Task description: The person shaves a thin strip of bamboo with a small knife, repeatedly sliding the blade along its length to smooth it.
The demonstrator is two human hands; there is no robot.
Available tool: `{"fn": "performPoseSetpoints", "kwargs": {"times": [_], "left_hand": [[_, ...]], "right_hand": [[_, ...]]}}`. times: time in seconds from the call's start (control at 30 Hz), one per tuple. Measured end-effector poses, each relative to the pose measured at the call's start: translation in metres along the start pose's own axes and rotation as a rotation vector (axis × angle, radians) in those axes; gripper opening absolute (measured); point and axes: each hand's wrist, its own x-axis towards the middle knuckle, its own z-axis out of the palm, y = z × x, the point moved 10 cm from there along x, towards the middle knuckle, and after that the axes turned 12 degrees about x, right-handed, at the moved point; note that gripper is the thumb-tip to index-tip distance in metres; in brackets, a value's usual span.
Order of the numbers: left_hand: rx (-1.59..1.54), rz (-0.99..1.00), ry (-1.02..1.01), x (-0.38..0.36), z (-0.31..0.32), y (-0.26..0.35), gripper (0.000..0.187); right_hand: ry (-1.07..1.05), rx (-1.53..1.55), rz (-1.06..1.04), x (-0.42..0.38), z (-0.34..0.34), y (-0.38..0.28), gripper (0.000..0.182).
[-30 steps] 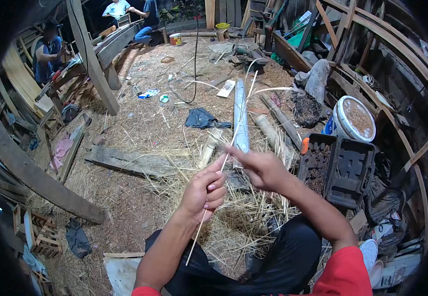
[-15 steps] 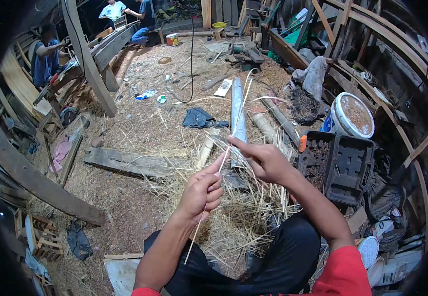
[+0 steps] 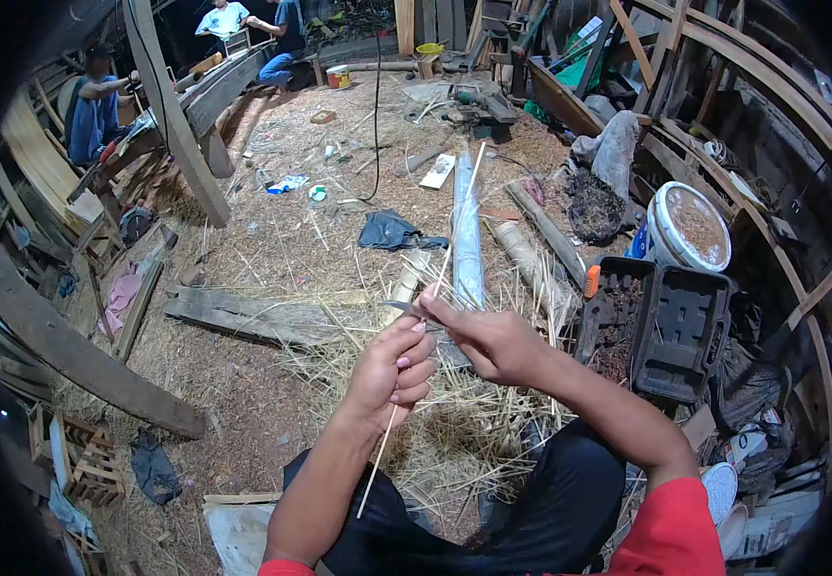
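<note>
My left hand [image 3: 389, 376] is closed around a thin pale bamboo strip [image 3: 378, 463]. One end of the strip slants down past my wrist, and the other rises away from me beyond my fingers. My right hand [image 3: 491, 346] grips a knife [image 3: 401, 305], whose narrow blade pokes out to the left across the strip, just above my left fingertips. The knife's handle is hidden in my fingers. Below both hands, a heap of pale shavings [image 3: 454, 432] covers the floor between my knees.
A grey plank [image 3: 253, 319] lies left of the shavings. Ahead is a long pale pole [image 3: 468, 250]. To the right are an open black tool case [image 3: 677, 331] and a white bucket [image 3: 664, 230]. Several people [image 3: 97, 106] sit at the far left near a wooden post [image 3: 174, 120].
My right hand has drawn back toward me and slightly left, bringing the knife down the strip to my left fingers. Loose thin slivers near the strip's upper part no longer show. My left hand stays nearly in place.
</note>
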Motion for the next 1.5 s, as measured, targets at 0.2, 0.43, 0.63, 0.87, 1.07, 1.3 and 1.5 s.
{"fn": "performPoseSetpoints", "kwargs": {"times": [0.2,0.43,0.63,0.87,1.07,1.3,1.5], "left_hand": [[0.033,0.018,-0.137,-0.005,0.014,0.003,0.052],[0.075,-0.012,-0.107,0.000,0.008,-0.003,0.053],[0.062,0.014,-0.129,-0.004,0.011,0.002,0.054],[0.053,-0.039,-0.135,0.003,0.009,-0.006,0.056],[0.019,-0.042,-0.154,0.001,0.010,-0.005,0.056],[-0.122,-0.029,-0.219,-0.007,0.012,0.001,0.055],[-0.050,-0.114,-0.230,-0.010,0.017,-0.009,0.056]], "right_hand": [[0.111,-0.125,0.246,0.003,-0.028,0.041,0.070],[0.129,-0.019,0.170,0.001,-0.035,0.040,0.069],[0.110,-0.084,0.218,0.002,-0.034,0.041,0.069],[0.257,-0.158,0.276,-0.005,-0.057,0.063,0.066],[0.125,0.023,0.212,-0.006,-0.038,0.041,0.067],[-0.013,-0.069,0.087,-0.002,-0.002,-0.002,0.070],[0.349,0.075,0.246,-0.006,-0.063,0.051,0.058]]}}
